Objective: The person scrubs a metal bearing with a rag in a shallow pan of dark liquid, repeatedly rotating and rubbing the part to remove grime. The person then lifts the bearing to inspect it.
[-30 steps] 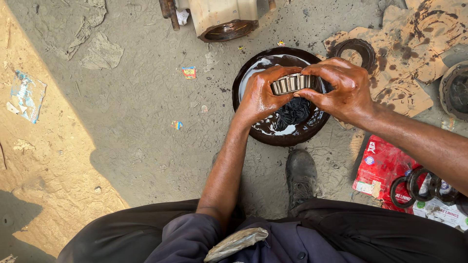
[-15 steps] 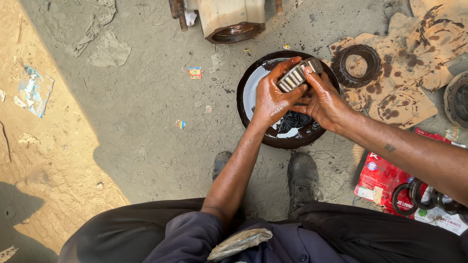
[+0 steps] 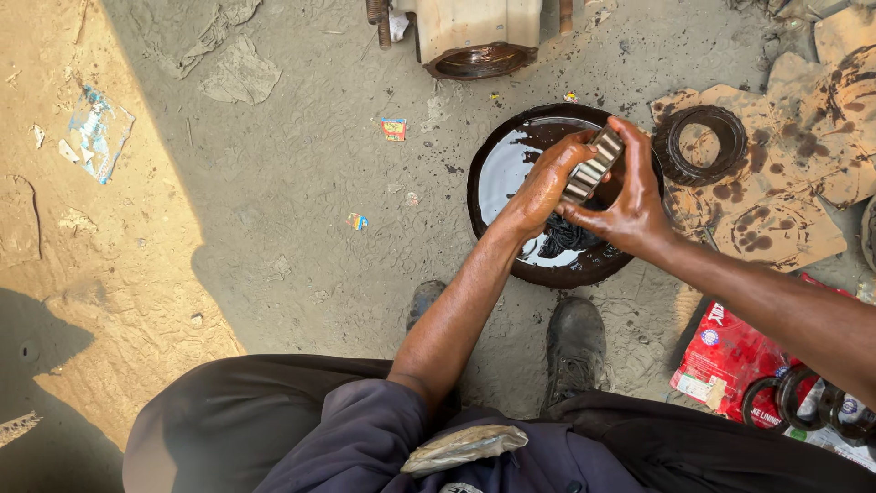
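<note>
Bearing [image 3: 593,166]: clamped between both my hands, held over the oil pan [image 3: 497,164]; now tilted on edge, where a second ago its rollers lay level.
Left hand [image 3: 546,183]: closed on the bearing's left side, oily.
Right hand [image 3: 630,205]: closed on its right side, shifted lower.
Pan: dark oil, black rag [image 3: 566,239] inside.
Ring [image 3: 703,144]: on cardboard [image 3: 785,228], right of pan.

A round pan [image 3: 493,173] sits on the ground right of centre, with a roller bearing [image 3: 593,164] held over it between both hands, a machine housing [image 3: 474,36] beyond it, a ring [image 3: 703,141] on cardboard [image 3: 785,228] to its right, and two shoes [image 3: 570,351] near it.
</note>
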